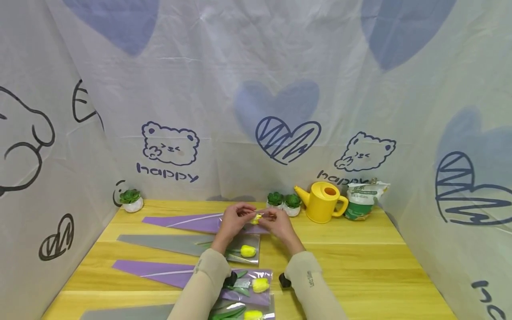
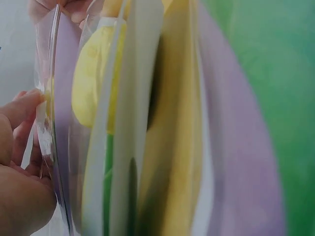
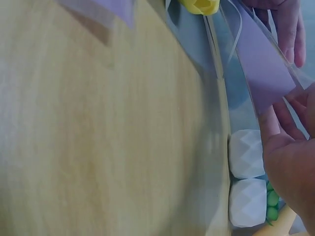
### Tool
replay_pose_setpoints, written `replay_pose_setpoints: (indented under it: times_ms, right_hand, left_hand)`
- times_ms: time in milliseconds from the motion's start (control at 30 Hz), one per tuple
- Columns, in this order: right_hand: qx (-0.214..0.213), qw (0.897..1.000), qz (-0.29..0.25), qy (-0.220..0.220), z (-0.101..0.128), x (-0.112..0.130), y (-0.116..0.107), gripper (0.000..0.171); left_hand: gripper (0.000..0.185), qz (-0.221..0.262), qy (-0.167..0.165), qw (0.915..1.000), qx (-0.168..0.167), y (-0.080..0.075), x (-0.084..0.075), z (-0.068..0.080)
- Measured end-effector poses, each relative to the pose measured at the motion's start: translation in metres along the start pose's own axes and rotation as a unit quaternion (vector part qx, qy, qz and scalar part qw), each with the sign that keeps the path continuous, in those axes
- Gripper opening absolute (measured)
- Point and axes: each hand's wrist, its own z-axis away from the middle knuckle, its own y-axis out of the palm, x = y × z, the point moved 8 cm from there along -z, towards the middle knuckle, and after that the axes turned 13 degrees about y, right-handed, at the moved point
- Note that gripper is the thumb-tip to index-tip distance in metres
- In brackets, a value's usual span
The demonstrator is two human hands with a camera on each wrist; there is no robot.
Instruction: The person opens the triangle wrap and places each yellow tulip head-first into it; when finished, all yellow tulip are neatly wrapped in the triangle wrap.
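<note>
At the far side of the table, a purple flower sleeve point(image 1: 180, 222) with a clear front holds a yellow tulip point(image 1: 256, 219). My left hand point(image 1: 233, 222) pinches the sleeve near its open end. Opposite it, my right hand point(image 1: 281, 224) pinches the right edge, thumb and fingers on the film. In the right wrist view, the sleeve's purple sheet point(image 3: 266, 73) stands tilted between both hands. The left wrist view shows the left thumb and fingers point(image 2: 19, 110) on the clear film. Closer to me lies a grey sleeve point(image 1: 160, 244) with another yellow tulip point(image 1: 248, 251).
Nearer still lie a second purple sleeve point(image 1: 156, 270) and a second grey one point(image 1: 128, 314), each with a yellow tulip. Along the back stand small potted succulents point(image 1: 132, 201), a yellow watering can point(image 1: 321, 206) and a green-white bag point(image 1: 362, 202). A printed cloth point(image 1: 224, 178) hangs behind.
</note>
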Motion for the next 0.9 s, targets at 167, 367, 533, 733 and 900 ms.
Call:
replay_pose_setpoints:
  times_ms: [167, 367, 533, 733, 900]
  right_hand:
    - [0.006, 0.999, -0.039, 0.023, 0.0, -0.002, 0.0, 0.029]
    - [0.003, 0.995, -0.086, 0.051, 0.002, -0.006, 0.0, 0.034]
    - [-0.004, 0.996, -0.068, 0.055, 0.002, -0.009, -0.001, 0.04]
    - [-0.014, 0.999, -0.023, 0.026, 0.003, -0.006, -0.008, 0.045]
    - [-0.016, 1.0, -0.011, 0.023, 0.004, -0.005, -0.01, 0.044]
  left_hand:
    - [0.011, -0.029, -0.002, 0.9995, -0.014, -0.005, 0.002, 0.0]
    - [0.011, -0.048, -0.012, 0.9988, 0.005, -0.008, 0.003, 0.001]
    - [0.013, -0.059, -0.015, 0.9976, 0.035, -0.014, 0.001, 0.003]
    - [0.018, -0.118, -0.03, 0.9909, 0.058, -0.043, 0.0, 0.003]
    - [0.026, -0.173, -0.053, 0.9791, 0.094, -0.075, 0.007, 0.009]
